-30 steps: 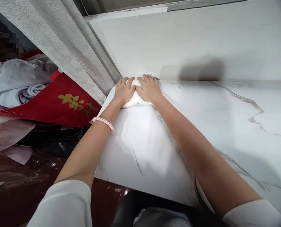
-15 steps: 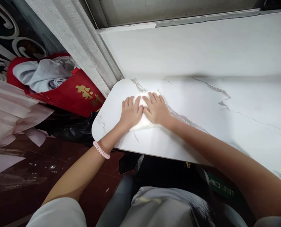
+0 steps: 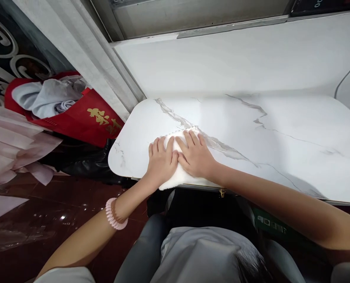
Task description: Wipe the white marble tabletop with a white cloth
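Note:
A white cloth (image 3: 177, 177) lies on the white marble-patterned tabletop (image 3: 251, 129), reaching the table's near edge. My left hand (image 3: 161, 160) and my right hand (image 3: 196, 156) lie flat on top of the cloth side by side, fingers stretched out and pressing down. Most of the cloth is hidden under the two hands. A pink coiled band (image 3: 115, 214) circles my left wrist.
A red bag with gold lettering (image 3: 83, 118) holding grey fabric (image 3: 43, 98) sits on the floor to the left, beside pale pink sheets (image 3: 12, 145) and a grey curtain (image 3: 83, 51). A white wall panel (image 3: 236, 59) rises behind the table. My lap is below the table edge.
Both hands have slid the cloth from the far left corner of the tabletop back towards me, down to its near edge. The view has tilted down and back.

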Demonstrator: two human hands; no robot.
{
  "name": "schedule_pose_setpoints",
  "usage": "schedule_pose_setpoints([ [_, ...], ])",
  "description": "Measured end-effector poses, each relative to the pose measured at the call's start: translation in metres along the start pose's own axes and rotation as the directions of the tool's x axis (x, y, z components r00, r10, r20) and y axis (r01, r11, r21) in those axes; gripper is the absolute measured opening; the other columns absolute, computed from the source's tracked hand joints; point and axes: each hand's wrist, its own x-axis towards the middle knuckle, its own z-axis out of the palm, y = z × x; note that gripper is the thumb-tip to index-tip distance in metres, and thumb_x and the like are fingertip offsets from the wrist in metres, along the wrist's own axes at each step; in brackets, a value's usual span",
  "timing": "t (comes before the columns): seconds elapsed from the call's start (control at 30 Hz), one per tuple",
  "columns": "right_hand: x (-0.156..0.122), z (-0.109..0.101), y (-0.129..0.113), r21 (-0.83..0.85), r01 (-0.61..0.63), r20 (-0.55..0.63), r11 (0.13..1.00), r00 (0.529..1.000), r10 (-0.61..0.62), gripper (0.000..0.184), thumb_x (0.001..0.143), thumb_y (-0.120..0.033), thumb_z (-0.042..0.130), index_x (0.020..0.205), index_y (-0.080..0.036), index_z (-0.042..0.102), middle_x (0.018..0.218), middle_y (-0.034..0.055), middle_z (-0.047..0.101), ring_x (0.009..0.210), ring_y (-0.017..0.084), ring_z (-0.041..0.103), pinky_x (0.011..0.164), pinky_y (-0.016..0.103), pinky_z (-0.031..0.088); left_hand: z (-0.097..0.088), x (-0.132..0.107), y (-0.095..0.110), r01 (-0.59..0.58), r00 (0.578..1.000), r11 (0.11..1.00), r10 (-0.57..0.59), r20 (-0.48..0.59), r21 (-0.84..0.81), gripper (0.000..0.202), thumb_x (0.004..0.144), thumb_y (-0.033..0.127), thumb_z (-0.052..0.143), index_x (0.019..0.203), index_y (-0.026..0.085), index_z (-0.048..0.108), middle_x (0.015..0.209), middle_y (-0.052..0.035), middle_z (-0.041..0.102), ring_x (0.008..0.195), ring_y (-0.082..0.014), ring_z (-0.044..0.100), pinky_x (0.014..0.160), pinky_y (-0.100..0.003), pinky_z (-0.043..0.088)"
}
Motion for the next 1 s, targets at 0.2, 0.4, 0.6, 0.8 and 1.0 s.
schedule_pose_setpoints([
  [0.2, 0.067, 0.001, 0.045, -0.022, 0.014, 0.014, 1.0, 1.0, -0.014, 0.054, 0.101, -0.03, 0.033, 0.15, -0.01, 0.045, 0.161, 0.0222, 0.036, 0.149, 0.037, 0.03, 0.119, 0.055, 0.024, 0.012, 0.083, -0.005, 0.061, 0.998, 0.998, -0.061, 0.0, 0.013, 0.055, 0.1, 0.031, 0.034, 0.151, 0.014, 0.043, 0.15, -0.0194, 0.047, 0.141, -0.036, 0.04, 0.118, -0.055, 0.029],
  [0.4, 0.129, 0.007, 0.088, 0.001, -0.105, 0.009, 0.995, 0.994, 0.105, 0.057, 0.101, -0.032, 0.032, 0.153, -0.009, 0.041, 0.162, 0.0222, 0.033, 0.15, 0.037, 0.026, 0.119, 0.057, 0.02, 0.029, 0.173, -0.014, 0.049, 0.999, 0.998, -0.048, 0.012, -0.046, 0.053, 0.099, 0.029, 0.036, 0.151, 0.019, 0.046, 0.152, -0.0133, 0.048, 0.144, -0.0276, 0.038, 0.122, -0.045, 0.025],
  [0.6, 0.161, 0.013, 0.135, 0.049, -0.14, -0.073, 0.989, 0.987, 0.143, 0.057, 0.1, -0.035, 0.034, 0.15, -0.011, 0.047, 0.159, 0.0208, 0.039, 0.147, 0.036, 0.032, 0.118, 0.056, 0.022, 0.04, 0.23, -0.003, 0.024, 0.999, 0.998, -0.022, 0.028, -0.052, 0.055, 0.099, 0.029, 0.036, 0.153, 0.022, 0.043, 0.154, -0.0111, 0.047, 0.145, -0.026, 0.038, 0.122, -0.042, 0.025],
  [0.8, 0.168, 0.01, 0.16, 0.024, -0.173, -0.11, 0.985, 0.979, 0.174, 0.054, 0.101, -0.034, 0.033, 0.149, -0.015, 0.048, 0.156, 0.0161, 0.045, 0.144, 0.032, 0.037, 0.118, 0.051, 0.026, 0.045, 0.253, 0.012, 0.01, 1.0, 0.999, -0.009, 0.027, -0.046, 0.055, 0.099, 0.03, 0.037, 0.153, 0.022, 0.044, 0.154, -0.0117, 0.048, 0.144, -0.0276, 0.039, 0.122, -0.044, 0.028],
  [1.0, 0.151, 0.004, 0.156, -0.008, -0.182, -0.077, 0.983, 0.98, 0.181, 0.056, 0.102, -0.034, 0.03, 0.152, -0.013, 0.044, 0.161, 0.0166, 0.038, 0.148, 0.032, 0.032, 0.12, 0.051, 0.023, 0.041, 0.237, 0.024, 0.002, 0.999, 0.999, 0.0, 0.038, -0.043, 0.055, 0.101, 0.03, 0.034, 0.155, 0.02, 0.041, 0.157, -0.0112, 0.044, 0.147, -0.028, 0.035, 0.124, -0.045, 0.023],
])
